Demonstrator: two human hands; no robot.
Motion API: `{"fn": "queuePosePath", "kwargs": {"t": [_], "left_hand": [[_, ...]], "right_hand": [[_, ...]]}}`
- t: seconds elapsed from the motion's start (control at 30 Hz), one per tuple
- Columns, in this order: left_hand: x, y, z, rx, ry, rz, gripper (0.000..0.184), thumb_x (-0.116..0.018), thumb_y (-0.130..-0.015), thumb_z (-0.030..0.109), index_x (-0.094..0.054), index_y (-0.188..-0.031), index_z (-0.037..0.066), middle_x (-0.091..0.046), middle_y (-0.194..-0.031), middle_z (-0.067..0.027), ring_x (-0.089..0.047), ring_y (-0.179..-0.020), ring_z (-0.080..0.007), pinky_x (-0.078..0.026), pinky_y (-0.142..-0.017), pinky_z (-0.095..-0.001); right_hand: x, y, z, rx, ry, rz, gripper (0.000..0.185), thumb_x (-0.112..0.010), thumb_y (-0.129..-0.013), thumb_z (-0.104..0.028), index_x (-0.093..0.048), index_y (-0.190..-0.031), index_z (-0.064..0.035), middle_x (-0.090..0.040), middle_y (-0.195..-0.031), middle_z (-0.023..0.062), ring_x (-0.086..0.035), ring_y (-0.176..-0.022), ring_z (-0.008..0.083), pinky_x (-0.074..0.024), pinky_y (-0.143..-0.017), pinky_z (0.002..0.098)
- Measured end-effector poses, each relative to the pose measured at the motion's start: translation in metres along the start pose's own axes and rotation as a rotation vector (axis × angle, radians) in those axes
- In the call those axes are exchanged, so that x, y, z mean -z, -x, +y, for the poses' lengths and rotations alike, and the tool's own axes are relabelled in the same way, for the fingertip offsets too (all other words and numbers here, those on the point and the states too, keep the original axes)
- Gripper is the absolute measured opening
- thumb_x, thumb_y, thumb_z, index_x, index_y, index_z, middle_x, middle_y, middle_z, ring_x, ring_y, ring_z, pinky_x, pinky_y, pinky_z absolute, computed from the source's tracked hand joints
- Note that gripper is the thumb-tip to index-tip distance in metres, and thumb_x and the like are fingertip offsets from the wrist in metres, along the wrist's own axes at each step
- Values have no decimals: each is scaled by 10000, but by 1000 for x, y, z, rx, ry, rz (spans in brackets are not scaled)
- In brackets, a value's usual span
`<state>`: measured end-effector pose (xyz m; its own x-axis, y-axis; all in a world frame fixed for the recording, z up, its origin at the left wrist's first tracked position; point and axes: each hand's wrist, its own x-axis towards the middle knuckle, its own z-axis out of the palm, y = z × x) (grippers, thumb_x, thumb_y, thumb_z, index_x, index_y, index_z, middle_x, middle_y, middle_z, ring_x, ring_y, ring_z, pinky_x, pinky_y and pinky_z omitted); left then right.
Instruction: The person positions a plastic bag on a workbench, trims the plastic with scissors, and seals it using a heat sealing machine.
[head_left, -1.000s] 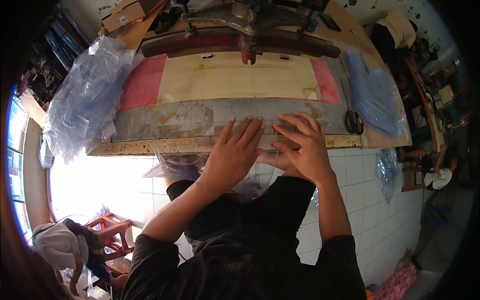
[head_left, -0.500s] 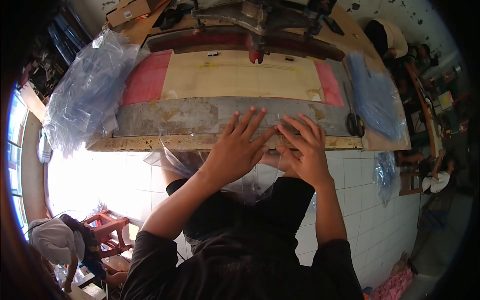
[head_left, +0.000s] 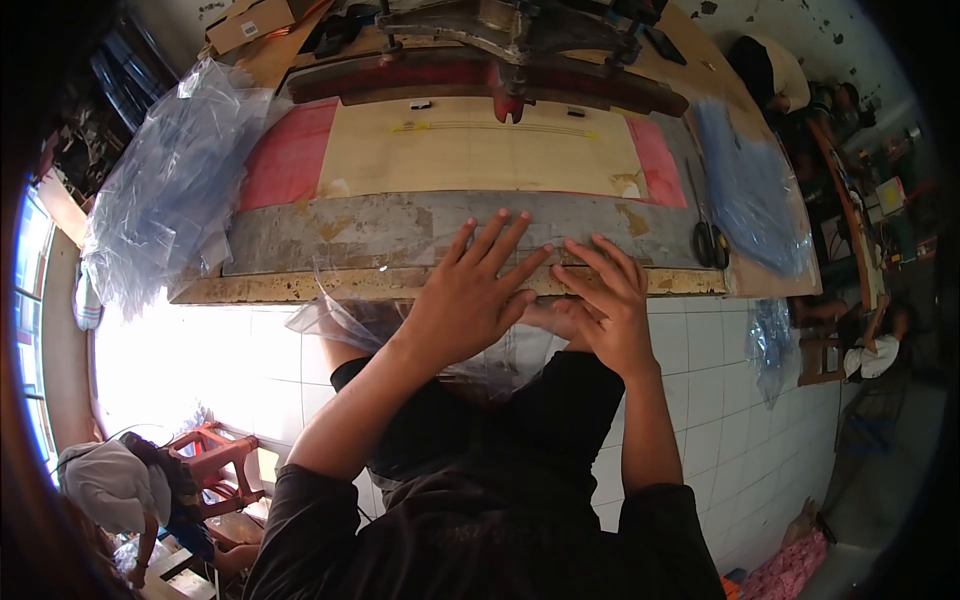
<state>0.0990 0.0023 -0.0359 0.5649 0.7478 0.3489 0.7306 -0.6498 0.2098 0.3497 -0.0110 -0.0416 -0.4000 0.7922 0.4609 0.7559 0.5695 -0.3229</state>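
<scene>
My left hand (head_left: 466,300) is open, its fingers spread over the front edge of the worktable (head_left: 300,288). A clear plastic sheet (head_left: 343,322) hangs over that edge beneath it, though its outline on the table is hard to make out. Close by, my right hand (head_left: 612,308) is also open, fingers apart and slightly bent, at the same edge. Beyond both hands lies a cream panel (head_left: 480,160) on a red sheet (head_left: 288,160). Above it stands a metal press bar (head_left: 430,85) with a red fork-shaped bracket (head_left: 509,105).
A heap of clear plastic (head_left: 170,180) lies at the table's left. On the right are black-handled scissors (head_left: 710,245) and a stack of bluish plastic (head_left: 750,190). One person (head_left: 110,485) is at lower left by a red stool (head_left: 225,465); others are at far right.
My right hand has shifted slightly, its fingers drawn a little closer together. The left hand stays nearly in place. The view has shifted slightly.
</scene>
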Motion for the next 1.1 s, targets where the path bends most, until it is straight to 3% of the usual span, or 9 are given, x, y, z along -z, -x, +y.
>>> {"fn": "queuePosePath", "kwargs": {"t": [0.3,0.37,0.57,0.87,1.0,1.1], "left_hand": [[2,0,-3,1,16,-35,564,-557,-1082,368,-475,-1619,215,-330,-1732,-152,-295,-1608,-353,-239,-1303,-565],[2,-1,-4,1,15,-41,567,-555,-1083,373,-472,-1621,212,-326,-1734,-151,-289,-1610,-353,-232,-1306,-565],[5,-3,-7,-3,57,-64,574,-553,-1083,378,-470,-1622,201,-332,-1732,-150,-290,-1610,-348,-225,-1309,-565],[5,-8,-11,4,64,-49,586,-567,-1077,389,-472,-1621,192,-335,-1730,-158,-299,-1605,-358,-229,-1306,-569],[4,-10,-13,6,40,-48,597,-572,-1074,395,-468,-1622,183,-332,-1730,-159,-295,-1606,-361,-228,-1307,-566],[4,-8,-12,12,31,-39,600,-569,-1074,401,-467,-1622,181,-332,-1730,-159,-293,-1608,-357,-228,-1308,-565]], "right_hand": [[-4,9,-1,15,-71,138,391,-859,-821,-333,-823,-1186,-200,-704,-1398,-13,-592,-1372,300,-458,-1118,463],[-6,10,-10,-20,-58,136,283,-832,-871,-154,-835,-1153,-124,-722,-1364,64,-576,-1390,325,-427,-1128,472],[-18,9,-2,32,-136,197,279,-814,-855,-53,-838,-1127,-108,-755,-1298,42,-637,-1332,301,-459,-1098,431],[-9,7,-8,-83,-277,238,222,-790,-858,12,-816,-1055,-87,-734,-1340,70,-637,-1343,308,-512,-1089,435],[-13,7,-13,10,-163,186,220,-783,-871,23,-816,-1053,-95,-728,-1337,67,-626,-1349,325,-519,-1090,450],[-12,12,-7,-113,-317,177,203,-790,-879,-2,-815,-1055,-101,-735,-1310,52,-628,-1329,334,-511,-1088,465]]}}
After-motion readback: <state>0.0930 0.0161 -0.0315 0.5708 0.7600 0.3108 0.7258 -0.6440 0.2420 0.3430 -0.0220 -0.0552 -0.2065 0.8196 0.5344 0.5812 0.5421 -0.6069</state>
